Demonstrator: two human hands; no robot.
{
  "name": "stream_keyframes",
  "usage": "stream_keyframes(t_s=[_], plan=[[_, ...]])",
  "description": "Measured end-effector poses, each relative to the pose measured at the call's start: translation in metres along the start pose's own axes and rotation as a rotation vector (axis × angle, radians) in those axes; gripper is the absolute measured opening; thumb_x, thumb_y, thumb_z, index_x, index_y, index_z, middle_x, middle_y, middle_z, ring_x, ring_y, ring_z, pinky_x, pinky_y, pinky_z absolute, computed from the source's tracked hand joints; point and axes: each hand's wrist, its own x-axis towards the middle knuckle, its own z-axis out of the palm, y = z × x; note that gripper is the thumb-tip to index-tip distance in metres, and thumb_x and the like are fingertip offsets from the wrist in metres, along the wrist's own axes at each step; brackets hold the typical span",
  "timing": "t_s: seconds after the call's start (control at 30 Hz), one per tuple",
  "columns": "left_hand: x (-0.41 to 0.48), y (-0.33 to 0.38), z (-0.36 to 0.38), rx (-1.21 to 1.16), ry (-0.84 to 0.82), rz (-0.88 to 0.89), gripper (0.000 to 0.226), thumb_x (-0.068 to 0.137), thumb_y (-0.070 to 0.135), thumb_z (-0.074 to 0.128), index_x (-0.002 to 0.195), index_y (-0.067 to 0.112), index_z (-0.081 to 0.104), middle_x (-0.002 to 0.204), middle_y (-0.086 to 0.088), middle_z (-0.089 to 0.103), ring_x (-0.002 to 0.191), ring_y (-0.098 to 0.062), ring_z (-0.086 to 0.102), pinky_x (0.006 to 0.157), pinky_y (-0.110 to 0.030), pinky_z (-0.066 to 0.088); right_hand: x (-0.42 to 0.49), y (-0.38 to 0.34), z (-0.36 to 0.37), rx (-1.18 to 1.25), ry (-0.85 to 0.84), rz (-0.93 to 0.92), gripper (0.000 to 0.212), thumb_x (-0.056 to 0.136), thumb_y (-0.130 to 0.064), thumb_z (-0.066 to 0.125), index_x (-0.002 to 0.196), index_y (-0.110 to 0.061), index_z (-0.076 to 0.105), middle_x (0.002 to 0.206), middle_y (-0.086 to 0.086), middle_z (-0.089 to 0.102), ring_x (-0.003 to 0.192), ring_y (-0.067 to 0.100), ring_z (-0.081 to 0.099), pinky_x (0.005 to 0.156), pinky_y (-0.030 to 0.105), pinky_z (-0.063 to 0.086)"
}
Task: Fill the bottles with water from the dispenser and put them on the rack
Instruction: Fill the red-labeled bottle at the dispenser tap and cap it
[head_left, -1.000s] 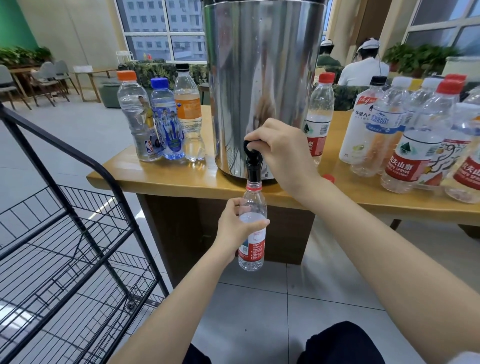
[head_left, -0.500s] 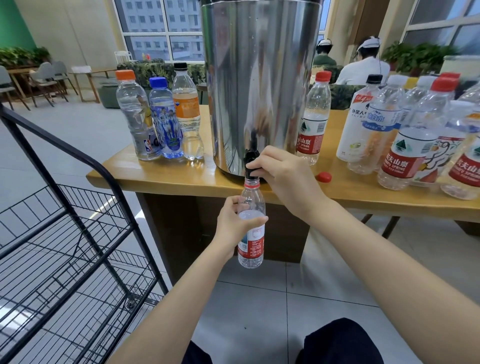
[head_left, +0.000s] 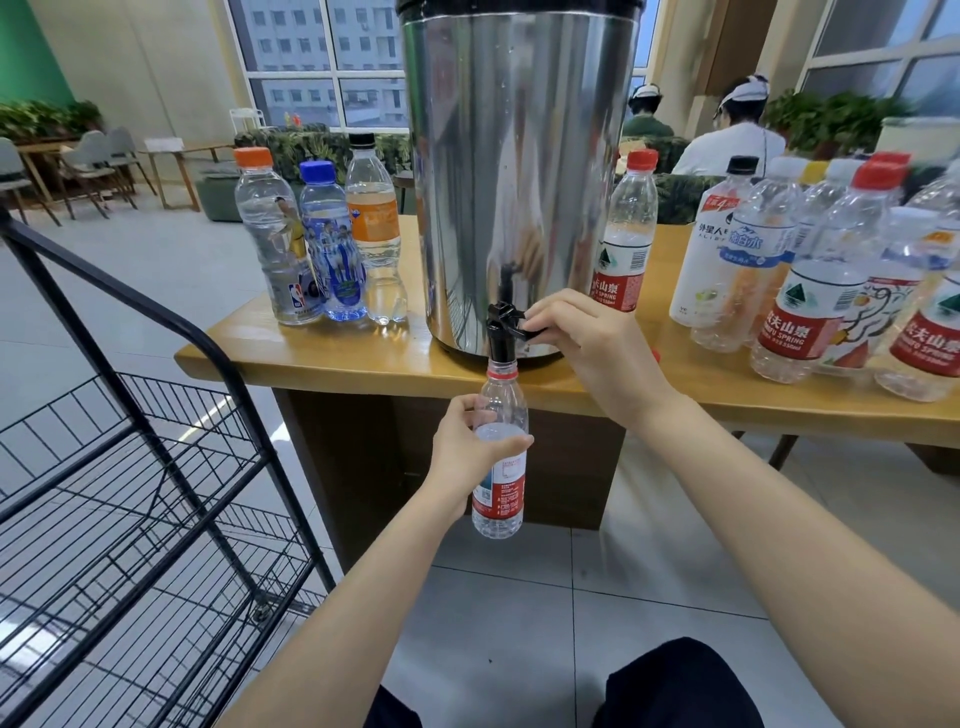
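Note:
A tall steel dispenser (head_left: 519, 171) stands on the wooden table (head_left: 332, 358) with its black tap (head_left: 501, 332) over the front edge. My left hand (head_left: 467, 452) grips an uncapped clear bottle (head_left: 501, 499) with a red label, held upright with its mouth right under the spout. My right hand (head_left: 587, 343) pinches the tap's lever from the right side. The black wire rack (head_left: 130, 493) stands at the left, with no bottles visible on its shelves.
Three capped bottles (head_left: 322, 244) stand left of the dispenser. A red-capped bottle (head_left: 623, 234) and several more (head_left: 810, 275) crowd the table's right side. Two people sit behind the table at the back right. Tiled floor lies below.
My right hand has slid from the top of the tap to its right side and now pinches the lever. The bottle stays under the spout.

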Motion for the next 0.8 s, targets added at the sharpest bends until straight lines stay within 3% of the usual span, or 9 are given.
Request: stream_keyframes(t_s=[0.1, 0.27, 0.4, 0.53, 0.8], plan=[[-0.001, 0.001, 0.000, 0.005, 0.006, 0.003, 0.077, 0.072, 0.018, 0.085, 0.136, 0.021, 0.042, 0.131, -0.002, 0.057, 0.116, -0.017, 0.054, 0.093, -0.037, 0.046, -0.004, 0.000, 0.002, -0.157, 0.017, -0.024, 0.016, 0.085, -0.004, 0.068, 0.102, -0.004, 0.068, 0.107, 0.010, 0.070, 0.100, 0.023, 0.066, 0.073, 0.038, 0.059], [-0.001, 0.001, 0.001, 0.020, 0.011, 0.017, 0.077, 0.072, 0.018, 0.086, 0.135, 0.020, 0.042, 0.130, -0.002, 0.058, 0.115, -0.017, 0.055, 0.097, -0.039, 0.047, 0.000, -0.010, 0.000, -0.271, 0.070, 0.041, 0.026, 0.088, -0.040, 0.067, 0.093, -0.015, 0.072, 0.098, -0.002, 0.072, 0.092, 0.017, 0.063, 0.060, 0.025, 0.048], [-0.001, 0.001, 0.002, 0.025, 0.020, 0.017, 0.077, 0.072, 0.019, 0.086, 0.135, 0.020, 0.042, 0.130, -0.002, 0.057, 0.116, -0.017, 0.054, 0.095, -0.038, 0.046, 0.001, -0.016, 0.002, -0.253, 0.064, 0.115, 0.025, 0.089, -0.041, 0.067, 0.092, -0.016, 0.071, 0.090, -0.002, 0.073, 0.085, 0.014, 0.064, 0.055, 0.027, 0.048], [-0.001, 0.003, 0.002, 0.034, 0.021, 0.009, 0.076, 0.073, 0.018, 0.085, 0.135, 0.020, 0.042, 0.131, -0.001, 0.056, 0.113, -0.015, 0.053, 0.094, -0.037, 0.046, 0.000, -0.013, 0.001, -0.151, 0.056, 0.195, 0.022, 0.087, -0.037, 0.068, 0.094, -0.016, 0.071, 0.095, 0.002, 0.071, 0.087, 0.014, 0.064, 0.059, 0.026, 0.049], [-0.003, 0.004, 0.001, 0.030, 0.022, -0.001, 0.075, 0.074, 0.016, 0.084, 0.136, 0.020, 0.042, 0.133, -0.002, 0.056, 0.120, -0.021, 0.053, 0.091, -0.034, 0.045, -0.001, -0.008, -0.001, -0.169, 0.041, 0.200, 0.032, 0.089, -0.045, 0.061, 0.104, -0.019, 0.071, 0.092, 0.002, 0.070, 0.086, 0.014, 0.062, 0.057, 0.023, 0.045]])
